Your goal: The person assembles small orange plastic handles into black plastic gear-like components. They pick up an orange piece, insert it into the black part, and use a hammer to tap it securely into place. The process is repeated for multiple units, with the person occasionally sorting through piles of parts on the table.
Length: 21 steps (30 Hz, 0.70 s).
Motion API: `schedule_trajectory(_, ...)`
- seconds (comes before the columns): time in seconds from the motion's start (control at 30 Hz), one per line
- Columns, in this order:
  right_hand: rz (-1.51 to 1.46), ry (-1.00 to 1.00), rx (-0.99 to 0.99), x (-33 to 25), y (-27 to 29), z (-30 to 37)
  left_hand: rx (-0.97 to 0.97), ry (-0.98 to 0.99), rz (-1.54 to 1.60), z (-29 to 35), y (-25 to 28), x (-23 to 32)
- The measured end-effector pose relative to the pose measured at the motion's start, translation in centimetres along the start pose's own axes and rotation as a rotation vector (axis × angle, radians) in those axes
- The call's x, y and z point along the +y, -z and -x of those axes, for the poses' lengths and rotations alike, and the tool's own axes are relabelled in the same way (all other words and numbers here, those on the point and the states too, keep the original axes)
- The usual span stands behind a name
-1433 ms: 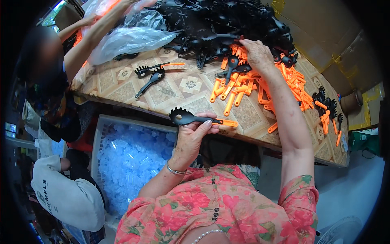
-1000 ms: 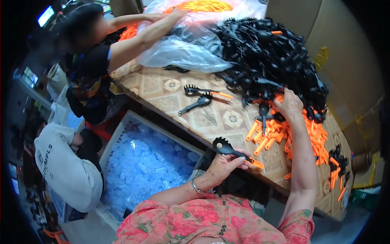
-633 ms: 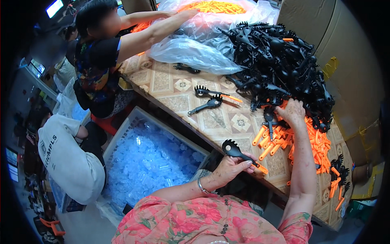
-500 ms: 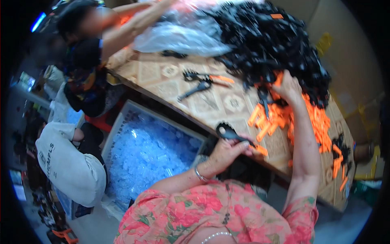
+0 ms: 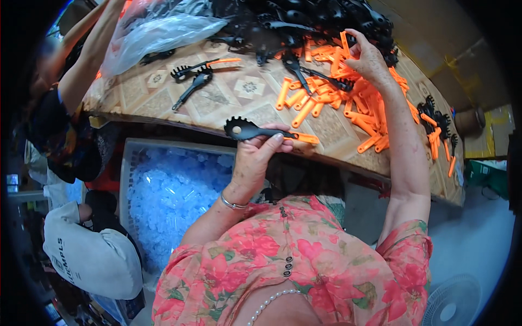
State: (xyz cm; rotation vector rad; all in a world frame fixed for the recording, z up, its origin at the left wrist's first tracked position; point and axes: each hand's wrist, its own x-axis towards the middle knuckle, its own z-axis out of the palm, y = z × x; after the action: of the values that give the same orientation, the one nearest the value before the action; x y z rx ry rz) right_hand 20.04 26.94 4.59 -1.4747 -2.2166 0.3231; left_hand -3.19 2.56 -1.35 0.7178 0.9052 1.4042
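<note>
My left hand (image 5: 254, 158) is closed on a black pasta server (image 5: 249, 130) with a toothed rim and a hole in its bowl. The server lies level above the table's near edge, and an orange piece (image 5: 305, 138) sits at the end of its black shaft. Over a heap of orange handles (image 5: 361, 106), my right hand (image 5: 371, 61) pinches one upright orange handle (image 5: 345, 44) between thumb and fingers. Left of that heap, another black pasta server (image 5: 196, 84) lies beside one with an orange handle (image 5: 224, 60).
Black utensils (image 5: 293, 22) are piled at the table's far side, beside clear plastic (image 5: 163, 41). Several finished-looking servers (image 5: 435, 122) lie at the right. A crate (image 5: 128, 163) of bluish translucent pieces stands below the table. Two other people (image 5: 89, 244) are at the left; a fan (image 5: 451, 304) is lower right.
My right hand has risen from the heap with an orange handle in its fingers. My left hand still holds the pasta server, now turned more level. The whole view has shifted.
</note>
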Motion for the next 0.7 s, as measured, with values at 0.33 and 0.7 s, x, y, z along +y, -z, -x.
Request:
schedule_trajectory(0.33, 0.360, 0.271, 0.378, -0.7, 1.2, 5.7, 0.013, -0.034, 0.045, 0.2, 0.0, -0.3)
schedule_trajectory(0.7, 0.148, 0.179, 0.166, -2.6, -1.0, 6.8, 0.005, -0.087, 0.018, 2.8, 0.8, 1.5)
